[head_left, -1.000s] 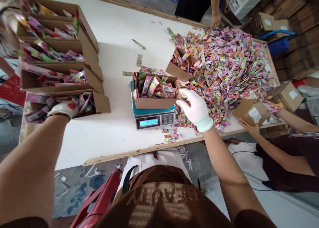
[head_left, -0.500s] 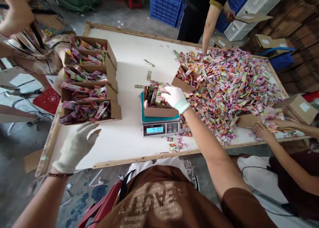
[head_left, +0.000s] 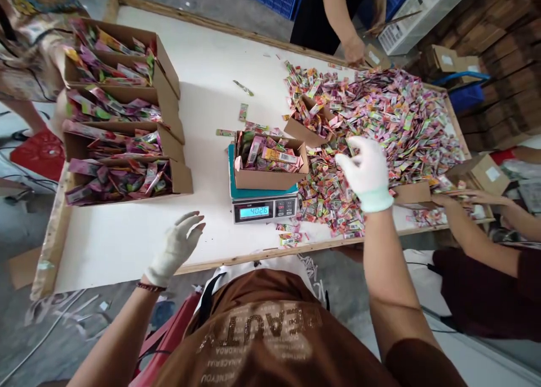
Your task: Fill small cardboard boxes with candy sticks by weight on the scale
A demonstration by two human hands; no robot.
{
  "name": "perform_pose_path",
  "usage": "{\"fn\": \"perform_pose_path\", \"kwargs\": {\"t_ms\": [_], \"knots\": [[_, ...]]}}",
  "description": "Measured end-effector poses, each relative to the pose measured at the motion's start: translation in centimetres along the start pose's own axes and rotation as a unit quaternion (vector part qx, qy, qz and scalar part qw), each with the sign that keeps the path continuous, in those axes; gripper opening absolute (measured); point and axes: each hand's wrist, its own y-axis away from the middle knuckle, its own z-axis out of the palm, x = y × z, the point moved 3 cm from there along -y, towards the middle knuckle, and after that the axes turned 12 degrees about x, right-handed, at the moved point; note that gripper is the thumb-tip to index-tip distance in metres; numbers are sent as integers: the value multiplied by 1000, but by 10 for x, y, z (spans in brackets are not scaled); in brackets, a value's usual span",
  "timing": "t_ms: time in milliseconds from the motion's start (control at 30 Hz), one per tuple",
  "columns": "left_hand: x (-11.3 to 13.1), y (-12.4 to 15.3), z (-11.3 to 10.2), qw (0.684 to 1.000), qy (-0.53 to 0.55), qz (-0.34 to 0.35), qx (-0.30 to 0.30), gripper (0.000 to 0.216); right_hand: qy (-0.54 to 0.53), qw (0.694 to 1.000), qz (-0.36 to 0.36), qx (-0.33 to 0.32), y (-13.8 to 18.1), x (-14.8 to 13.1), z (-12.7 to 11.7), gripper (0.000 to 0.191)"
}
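My right hand (head_left: pixel 366 173), in a white glove, is over the near left part of a big pile of small colourful sachets (head_left: pixel 406 122). Its thumb and forefinger are apart, and I see nothing held. My left hand (head_left: pixel 175 249), gloved too, hovers above the table's front edge with loosely bent fingers and holds nothing. Between the hands stands a digital scale (head_left: pixel 264 207) with a teal platform and a lit display that seems to read 4026. An open cardboard box (head_left: pixel 270 179) filled with sachets rests on it.
Several filled boxes (head_left: pixel 181 178) stand in a row at the left of the white table (head_left: pixel 203 105). Another box (head_left: pixel 306 133) leans in the pile's edge. Co-workers' hands (head_left: pixel 354 50) are at the far side and at the right, near a box (head_left: pixel 412 194).
My right hand has left the box on the scale and moved right to the pile. My left hand has shifted right. The display has dropped from about 4108; the view has shifted.
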Motion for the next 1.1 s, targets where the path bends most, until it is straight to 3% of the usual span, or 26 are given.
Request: {"fn": "perform_pose_path", "kwargs": {"t_ms": [100, 200, 267, 333, 433, 567, 667, 767, 867, 933, 1100], "knots": [[33, -29, -6, 998, -3, 55, 23, 34, -3, 991, -75, -110, -3, -37, 61, 30], [67, -43, -10, 993, 14, 106, 50, 29, 90, 957, -123, -246, -5, -68, 119, 28], [87, -45, -10, 989, 24, 131, 66, 25, 161, 929, -133, -306, -7, -77, 142, 24], [103, -47, -12, 984, 34, 155, 80, 22, 193, 914, -139, -329, -9, -80, 151, 16], [128, -54, -15, 972, 50, 203, 111, 16, 136, 928, -148, -313, -13, -77, 139, 11], [166, -79, -9, 948, 45, 276, 155, 15, 2, 964, -94, -248, -17, -60, 94, 14], [194, -102, 9, 929, 34, 332, 158, 13, -32, 975, -39, -217, -20, -31, 53, 19], [216, -124, 23, 919, 21, 366, 147, 16, 2, 978, -11, -210, -23, 6, 18, 19], [225, -144, 18, 932, 37, 325, 157, 17, 30, 981, 0, -193, -25, 33, -3, 18], [225, -153, 6, 944, 55, 275, 177, 17, 8, 982, -6, -187, -25, 33, -4, 17], [224, -156, -24, 954, 49, 193, 225, 26, -92, 966, -77, -229, -25, -17, 24, 20]]}}
